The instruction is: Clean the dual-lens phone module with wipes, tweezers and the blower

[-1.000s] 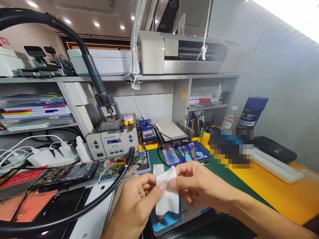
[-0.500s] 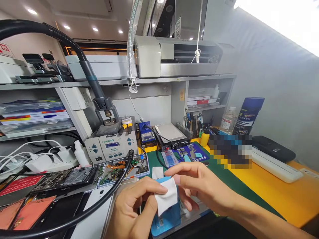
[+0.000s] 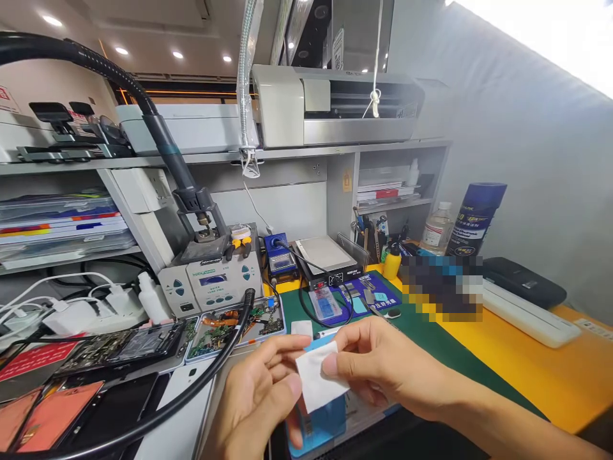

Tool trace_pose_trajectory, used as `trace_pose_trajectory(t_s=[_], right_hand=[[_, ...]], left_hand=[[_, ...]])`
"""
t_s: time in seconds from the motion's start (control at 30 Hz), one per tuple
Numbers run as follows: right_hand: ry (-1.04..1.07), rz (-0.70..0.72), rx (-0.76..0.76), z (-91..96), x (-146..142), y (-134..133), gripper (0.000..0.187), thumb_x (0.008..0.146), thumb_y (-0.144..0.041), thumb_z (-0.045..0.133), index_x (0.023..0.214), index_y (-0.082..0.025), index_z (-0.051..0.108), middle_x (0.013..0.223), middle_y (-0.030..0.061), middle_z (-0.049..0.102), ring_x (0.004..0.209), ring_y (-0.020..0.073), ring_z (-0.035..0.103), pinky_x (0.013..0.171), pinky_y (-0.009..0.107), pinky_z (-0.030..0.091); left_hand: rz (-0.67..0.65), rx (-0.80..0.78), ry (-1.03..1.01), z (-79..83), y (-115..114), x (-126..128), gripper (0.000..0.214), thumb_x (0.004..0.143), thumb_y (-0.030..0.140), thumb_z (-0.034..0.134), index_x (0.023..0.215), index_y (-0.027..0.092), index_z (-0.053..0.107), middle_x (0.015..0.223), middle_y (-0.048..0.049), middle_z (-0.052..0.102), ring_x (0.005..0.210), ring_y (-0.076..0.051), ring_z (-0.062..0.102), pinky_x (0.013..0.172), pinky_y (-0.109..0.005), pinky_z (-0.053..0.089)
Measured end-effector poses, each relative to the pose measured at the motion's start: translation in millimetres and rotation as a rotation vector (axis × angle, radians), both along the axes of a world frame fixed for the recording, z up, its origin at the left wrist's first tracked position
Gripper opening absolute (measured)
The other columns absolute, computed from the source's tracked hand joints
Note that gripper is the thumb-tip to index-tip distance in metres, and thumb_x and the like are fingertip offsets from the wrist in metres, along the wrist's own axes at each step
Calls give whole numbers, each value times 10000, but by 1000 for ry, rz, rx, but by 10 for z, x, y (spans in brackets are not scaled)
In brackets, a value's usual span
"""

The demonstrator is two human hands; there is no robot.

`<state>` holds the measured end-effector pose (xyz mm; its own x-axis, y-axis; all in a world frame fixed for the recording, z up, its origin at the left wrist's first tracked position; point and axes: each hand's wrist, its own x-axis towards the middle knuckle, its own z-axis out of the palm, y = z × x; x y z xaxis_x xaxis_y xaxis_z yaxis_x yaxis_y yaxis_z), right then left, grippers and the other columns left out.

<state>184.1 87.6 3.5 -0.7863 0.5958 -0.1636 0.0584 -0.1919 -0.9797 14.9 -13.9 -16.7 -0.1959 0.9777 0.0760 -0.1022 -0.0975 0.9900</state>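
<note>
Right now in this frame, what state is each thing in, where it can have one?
Cloth: held up, apparently folded.
Right hand: pinching the cloth.
Left hand: fingers parted, at the cloth's edge.
Clear bottle: standing, capped.
Spray can: capped.
Yellow bottle: standing.
Parts tray: open, circuit boards inside.
Power strip: chargers plugged in.
Pliers: resting on the station.
Station display: too small to read.

From here I can read "LEAD FREE" on the front panel of the grey control station [image 3: 234, 275], near the bench [image 3: 550, 358]'s back edge; the word above looks like "QUICK". Towards the bench's right, print on the blue-capped spray can [image 3: 474, 223] and the clear bottle [image 3: 435, 235] is too small. White Chinese characters edge the blue mat [image 3: 383, 285], too small to read surely.
</note>
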Motion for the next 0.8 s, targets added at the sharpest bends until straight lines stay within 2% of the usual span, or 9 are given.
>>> trace_pose_trajectory(t_s=[0.1, 0.2, 0.4, 0.63, 0.8], right_hand=[[3, -5, 29, 5, 0, -19, 270, 769, -329, 802, 688, -149, 618, 425, -80, 516, 346, 35, 368, 361, 159, 272], [-5, 5, 38, 1, 3, -32, 285, 763, -330, 805, 673, -157, 598, 435, -77, 518, 349, 37, 370, 357, 160, 274], [-21, -36, 61, -24, 14, -44, 269, 769, -291, 794, 664, -160, 584, 434, -79, 521, 341, 32, 368, 345, 145, 292], [9, -22, 79, -4, 11, -50, 270, 812, -388, 773, 782, -156, 639, 434, -65, 567, 322, 46, 411, 337, 149, 331], [68, -8, 98, 6, 13, -35, 192, 825, -324, 760, 855, -140, 714, 462, -55, 566, 337, 54, 445, 347, 149, 364]], left_hand=[[-42, -128, 94, 32, 25, -15, 428, 762, 554, 722, 845, 134, 710, 541, 12, 578, 404, -93, 494, 333, -150, 379], [-13, -152, 164, 36, 35, -19, 438, 778, 577, 704, 754, 140, 685, 478, 22, 567, 357, -71, 452, 336, -142, 359], [8, -138, 89, 18, 18, 20, 399, 746, 550, 758, 802, 160, 695, 484, 28, 593, 361, -76, 475, 345, -146, 388], [4, -85, 3, 55, 14, 23, 452, 708, 564, 801, 868, 149, 720, 516, 24, 583, 421, -101, 528, 372, -182, 486], [15, -71, -17, 23, -4, 17, 371, 724, 504, 811, 852, 166, 730, 534, 15, 598, 445, -113, 553, 383, -189, 496]])
